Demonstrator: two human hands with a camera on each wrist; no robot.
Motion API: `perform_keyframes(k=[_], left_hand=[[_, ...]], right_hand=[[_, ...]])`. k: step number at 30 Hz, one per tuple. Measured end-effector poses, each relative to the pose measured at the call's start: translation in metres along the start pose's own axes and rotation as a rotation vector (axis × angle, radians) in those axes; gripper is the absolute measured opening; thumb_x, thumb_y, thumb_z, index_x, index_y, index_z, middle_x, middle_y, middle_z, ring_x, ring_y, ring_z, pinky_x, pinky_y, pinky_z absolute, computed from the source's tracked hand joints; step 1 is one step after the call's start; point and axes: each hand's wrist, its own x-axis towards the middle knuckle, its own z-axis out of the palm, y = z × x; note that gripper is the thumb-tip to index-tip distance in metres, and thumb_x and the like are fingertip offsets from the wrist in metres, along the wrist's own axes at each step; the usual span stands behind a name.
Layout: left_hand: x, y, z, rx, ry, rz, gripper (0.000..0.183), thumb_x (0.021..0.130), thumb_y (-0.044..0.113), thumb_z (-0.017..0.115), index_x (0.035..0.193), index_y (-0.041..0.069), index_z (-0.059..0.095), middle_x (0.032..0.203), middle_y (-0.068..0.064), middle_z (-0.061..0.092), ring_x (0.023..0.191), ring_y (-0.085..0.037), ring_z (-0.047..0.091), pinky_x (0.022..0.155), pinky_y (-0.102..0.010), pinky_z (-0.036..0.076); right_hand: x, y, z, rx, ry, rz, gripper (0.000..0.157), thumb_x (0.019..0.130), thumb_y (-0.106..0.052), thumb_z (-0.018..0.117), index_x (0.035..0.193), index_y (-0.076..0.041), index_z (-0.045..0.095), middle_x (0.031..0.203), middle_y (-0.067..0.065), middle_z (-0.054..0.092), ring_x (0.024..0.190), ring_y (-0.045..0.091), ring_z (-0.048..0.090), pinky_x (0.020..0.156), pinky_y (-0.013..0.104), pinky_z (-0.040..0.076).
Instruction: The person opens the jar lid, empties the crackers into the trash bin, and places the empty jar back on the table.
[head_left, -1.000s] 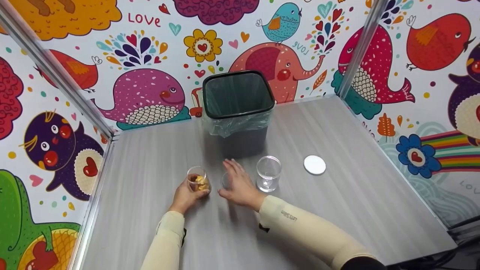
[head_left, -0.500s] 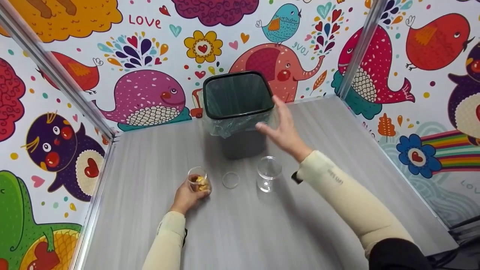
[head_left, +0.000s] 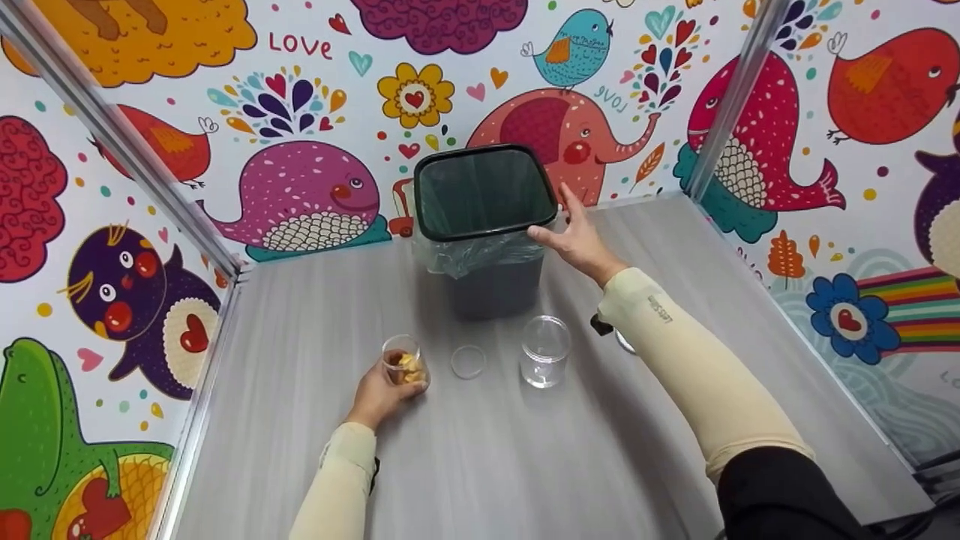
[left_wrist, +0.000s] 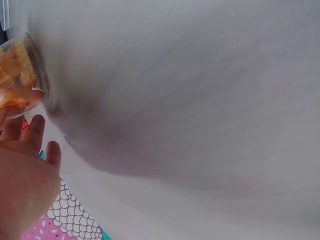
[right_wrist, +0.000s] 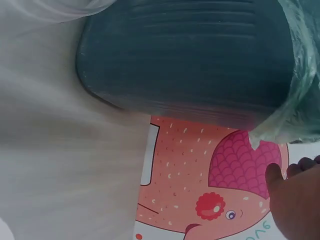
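My left hand [head_left: 377, 396] grips a small clear jar [head_left: 391, 346] that stands uncovered on the table and holds yellow-orange pieces [head_left: 411, 369]. Seen from the left wrist, these orange chunks [left_wrist: 17, 97] look rough-textured; what they are I cannot tell. My right hand [head_left: 585, 244] is at the right front corner of a dark bin [head_left: 495, 289] lined with a clear bag [head_left: 457, 259]. Its thumb and fingers are spread by the rim; whether they touch the bin is unclear. In the right wrist view, the hand [right_wrist: 297, 205] shows beside the bag's edge.
Between the jar and a second clear jar [head_left: 546, 364] lies a thin clear disc [head_left: 469, 363]. A white disc [head_left: 625, 343] is mostly hidden behind the right forearm. Cartoon-printed walls [head_left: 315, 90] in metal frames enclose the grey table [head_left: 480, 465].
My right hand has left the clear disc and moved up and right to the bin's corner. The left hand has kept its grip on the jar. The head view has shifted slightly.
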Motion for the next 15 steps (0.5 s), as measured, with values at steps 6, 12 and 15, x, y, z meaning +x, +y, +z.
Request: perform_keyframes(k=[6, 12, 15], left_hand=[[-0.001, 0.002, 0.0, 0.005, 0.001, -0.009, 0.067, 0.074, 0.016, 0.09, 0.131, 0.005, 0.056, 0.123, -0.013, 0.063, 0.111, -0.028, 0.058, 0.097, -0.044, 0.045], [-0.001, 0.002, -0.001, 0.0, 0.001, -0.01, 0.067, 0.074, 0.015, 0.09, 0.13, 0.005, 0.056, 0.122, -0.012, 0.063, 0.111, -0.027, 0.058, 0.098, -0.044, 0.044], [-0.001, 0.002, -0.002, 0.001, 0.002, -0.018, 0.067, 0.074, 0.016, 0.09, 0.131, 0.005, 0.056, 0.122, -0.012, 0.063, 0.111, -0.027, 0.058, 0.098, -0.044, 0.045]], right_hand=[[0.005, -0.002, 0.008, -0.034, -0.015, -0.005, 0.117, 0.074, -0.064, 0.076, 0.16, -0.024, 0.008, 0.163, 0.006, 0.011, 0.147, 0.026, 0.015, 0.116, 0.055, 0.019], [0.007, -0.001, 0.011, -0.032, 0.01, -0.019, 0.116, 0.074, -0.064, 0.077, 0.16, -0.025, 0.011, 0.163, 0.004, 0.013, 0.147, 0.024, 0.015, 0.116, 0.055, 0.019], [0.009, 0.0, 0.012, -0.04, 0.011, -0.043, 0.116, 0.074, -0.062, 0.078, 0.16, -0.023, 0.012, 0.163, 0.005, 0.015, 0.147, 0.023, 0.016, 0.116, 0.054, 0.019]])
